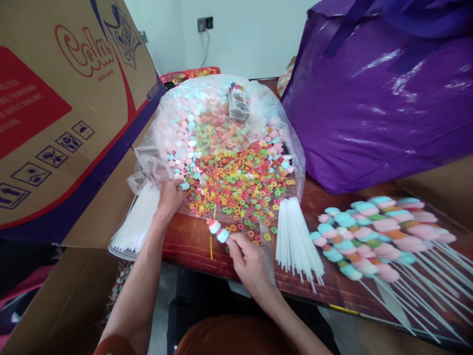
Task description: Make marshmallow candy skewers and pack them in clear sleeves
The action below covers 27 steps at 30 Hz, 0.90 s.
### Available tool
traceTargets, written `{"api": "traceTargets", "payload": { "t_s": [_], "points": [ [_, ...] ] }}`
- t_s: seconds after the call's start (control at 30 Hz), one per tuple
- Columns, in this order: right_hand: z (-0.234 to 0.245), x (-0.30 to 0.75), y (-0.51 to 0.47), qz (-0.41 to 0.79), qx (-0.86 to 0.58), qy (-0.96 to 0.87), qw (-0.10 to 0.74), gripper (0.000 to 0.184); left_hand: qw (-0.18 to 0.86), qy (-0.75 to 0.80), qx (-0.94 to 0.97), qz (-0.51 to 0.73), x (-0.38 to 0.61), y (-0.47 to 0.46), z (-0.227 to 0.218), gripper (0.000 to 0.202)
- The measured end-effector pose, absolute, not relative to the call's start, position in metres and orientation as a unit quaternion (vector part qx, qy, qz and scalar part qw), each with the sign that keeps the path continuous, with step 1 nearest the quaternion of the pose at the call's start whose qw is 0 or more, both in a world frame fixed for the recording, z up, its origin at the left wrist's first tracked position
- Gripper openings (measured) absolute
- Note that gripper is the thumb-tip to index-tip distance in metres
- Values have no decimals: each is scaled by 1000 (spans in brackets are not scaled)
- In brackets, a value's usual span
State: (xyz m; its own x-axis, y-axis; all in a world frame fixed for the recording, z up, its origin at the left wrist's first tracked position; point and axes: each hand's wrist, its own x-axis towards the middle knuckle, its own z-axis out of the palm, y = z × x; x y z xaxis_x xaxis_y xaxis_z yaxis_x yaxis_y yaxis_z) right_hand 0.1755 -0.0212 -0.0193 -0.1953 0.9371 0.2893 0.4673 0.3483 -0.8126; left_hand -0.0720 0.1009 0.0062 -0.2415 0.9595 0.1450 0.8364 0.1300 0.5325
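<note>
My right hand (249, 260) grips a candy skewer (219, 230) from below, near the table's front edge. Pink, white and blue marshmallow pieces are threaded on it, with a reddish ring at the tip. To the left, my left hand (170, 201) is closed at the edge of the candy pile, its fingertips at a blue marshmallow (184, 186). Many gummy rings (240, 182) in red, orange, yellow and green lie heaped on clear plastic. Pink, blue and white marshmallows (183, 133) line the heap's left and far sides.
White sticks lie in a bundle (295, 241) right of my right hand and in a bag (135, 222) at left. Finished marshmallow skewers (373, 231) are piled at right. A cardboard box (92, 98) and a purple bag (380, 98) flank the table. A small card stack (238, 102) rests on the plastic.
</note>
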Motion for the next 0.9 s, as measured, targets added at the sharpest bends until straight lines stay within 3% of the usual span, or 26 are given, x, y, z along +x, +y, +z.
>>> {"api": "traceTargets", "payload": {
  "t_s": [0.27, 0.53, 0.73, 0.9],
  "points": [
    [-14, 176, -21, 279, -498, -721, 393, 27, 98, 726, 640, 232, -67, 107, -3, 52],
    [-18, 176, -22, 256, -507, -719, 400, 26, 105, 705, 651, 261, -59, 93, -2, 33],
    [-20, 176, -23, 253, -512, -718, 399, 24, 317, 627, 542, 461, -34, 53, -14, 33],
    [-22, 175, -23, 244, -521, -718, 392, 24, 429, 583, 470, 505, -14, 28, -28, 42]
  ]
}}
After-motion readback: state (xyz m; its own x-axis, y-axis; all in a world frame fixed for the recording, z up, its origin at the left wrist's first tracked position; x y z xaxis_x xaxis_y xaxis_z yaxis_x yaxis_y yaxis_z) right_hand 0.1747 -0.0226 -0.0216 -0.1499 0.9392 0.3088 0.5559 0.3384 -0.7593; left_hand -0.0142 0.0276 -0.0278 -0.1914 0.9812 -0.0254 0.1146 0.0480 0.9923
